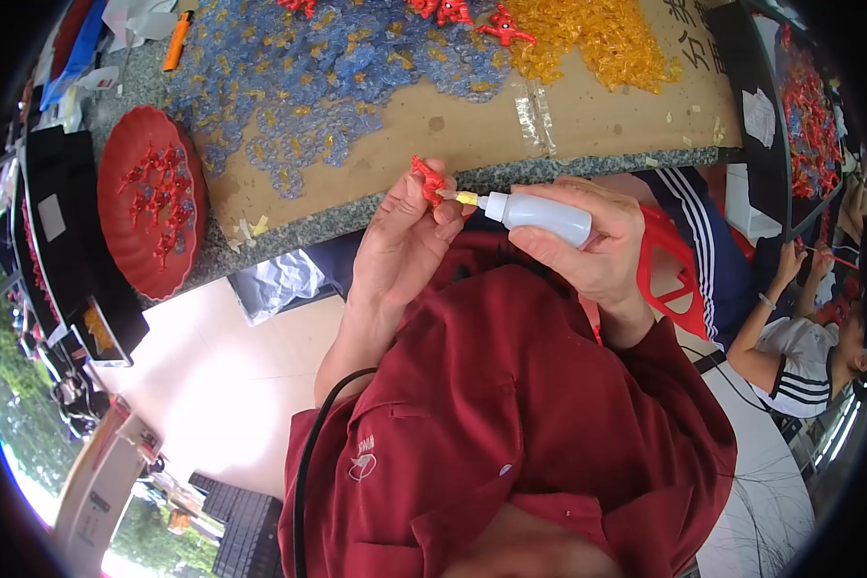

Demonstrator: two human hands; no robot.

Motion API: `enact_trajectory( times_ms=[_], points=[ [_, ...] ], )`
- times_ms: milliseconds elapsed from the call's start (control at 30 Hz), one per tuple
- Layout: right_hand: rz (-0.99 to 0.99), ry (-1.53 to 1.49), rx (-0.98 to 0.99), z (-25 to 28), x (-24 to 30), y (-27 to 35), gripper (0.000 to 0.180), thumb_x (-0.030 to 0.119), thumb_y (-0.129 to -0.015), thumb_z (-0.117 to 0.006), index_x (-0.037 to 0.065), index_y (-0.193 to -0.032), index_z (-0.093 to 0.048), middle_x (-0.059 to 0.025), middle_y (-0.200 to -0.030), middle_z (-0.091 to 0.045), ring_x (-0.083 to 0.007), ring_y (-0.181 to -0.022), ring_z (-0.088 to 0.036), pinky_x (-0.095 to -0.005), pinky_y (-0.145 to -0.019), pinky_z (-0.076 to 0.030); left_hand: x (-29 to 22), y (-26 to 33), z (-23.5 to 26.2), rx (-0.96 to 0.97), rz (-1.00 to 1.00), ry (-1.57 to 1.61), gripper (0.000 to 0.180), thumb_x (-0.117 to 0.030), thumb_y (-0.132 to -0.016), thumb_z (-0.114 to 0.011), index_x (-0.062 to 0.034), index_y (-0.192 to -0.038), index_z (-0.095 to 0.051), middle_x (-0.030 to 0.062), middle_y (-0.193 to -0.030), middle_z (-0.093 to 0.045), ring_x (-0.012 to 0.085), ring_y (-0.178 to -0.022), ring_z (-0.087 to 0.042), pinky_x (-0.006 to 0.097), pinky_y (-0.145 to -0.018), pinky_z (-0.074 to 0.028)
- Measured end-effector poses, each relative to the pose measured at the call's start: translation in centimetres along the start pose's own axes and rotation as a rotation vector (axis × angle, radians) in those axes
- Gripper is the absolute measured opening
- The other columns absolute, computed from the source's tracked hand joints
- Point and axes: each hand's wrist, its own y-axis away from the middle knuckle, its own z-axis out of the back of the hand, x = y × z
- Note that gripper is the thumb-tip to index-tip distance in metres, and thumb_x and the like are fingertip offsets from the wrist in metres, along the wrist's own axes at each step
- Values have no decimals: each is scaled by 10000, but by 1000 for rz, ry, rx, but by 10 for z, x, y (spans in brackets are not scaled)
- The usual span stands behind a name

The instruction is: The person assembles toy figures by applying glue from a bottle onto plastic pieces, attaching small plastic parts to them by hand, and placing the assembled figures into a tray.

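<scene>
The left hand [395, 231] pinches a red figure [429, 181] at its far end; from the right, the right hand [602, 231] grips a white bottle [549, 220] (its yellow nozzle [466, 198] perhaps touches the figure).

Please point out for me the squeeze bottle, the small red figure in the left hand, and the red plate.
Squeeze bottle [547, 219]: head view, on its pale body.
Small red figure [432, 183]: head view, on its middle.
Red plate [143, 270]: head view, on its bare lower part.
</scene>
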Motion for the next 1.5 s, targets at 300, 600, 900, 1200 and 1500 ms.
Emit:
enact_trajectory(
  times_ms=[300, 600, 900, 1200, 1500],
  points=[
    [-94, -394, -336, 14, -24, 5, 305, -40, -735, -657, -49, -1028, -573, -71, -909, -622, -92, -809, -578, -199, -708, -464, 2, -1, -1, 50, -10, -8, 258, -213, -903, -488, -35, -1088, -515, 57, -882, -513, 124, -709, -455, 222, -655, -388],
    [-27, 113, -597, 19, -79, -26, 298, 104, -691, -718, 26, -956, -608, -32, -859, -620, -97, -774, -546, -241, -693, -403, 1, 3, 4, -14, -92, -64, 198, -126, -862, -551, -38, -1040, -544, 67, -963, -552, 167, -794, -522, 241, -710, -432],
    [434, 376, -540, -7, -60, -16, 275, 14, -684, -696, 18, -932, -577, -101, -886, -587, -204, -727, -572, -281, -630, -451, -7, 5, 4, -11, -135, -138, 178, -89, -862, -541, -37, -1032, -546, 64, -940, -575, 168, -803, -531, 245, -694, -448],
    [283, 552, -376, -50, -40, -93, 134, 96, -762, -639, 39, -882, -624, -90, -796, -563, -214, -607, -567, -300, -524, -450, -9, 11, 2, -17, -147, -142, 179, -90, -867, -534, -40, -1039, -541, 69, -917, -581, 162, -758, -542, 240, -652, -451],
    [252, 344, -330, -39, -15, -48, 200, 4, -733, -654, 26, -932, -641, -102, -974, -630, -112, -727, -609, -217, -511, -458, -8, -1, -9, 8, -324, -147, 194, -102, -865, -537, -51, -1052, -535, 83, -1018, -588, 220, -1030, -537, 366, -899, -439]
  ],
)
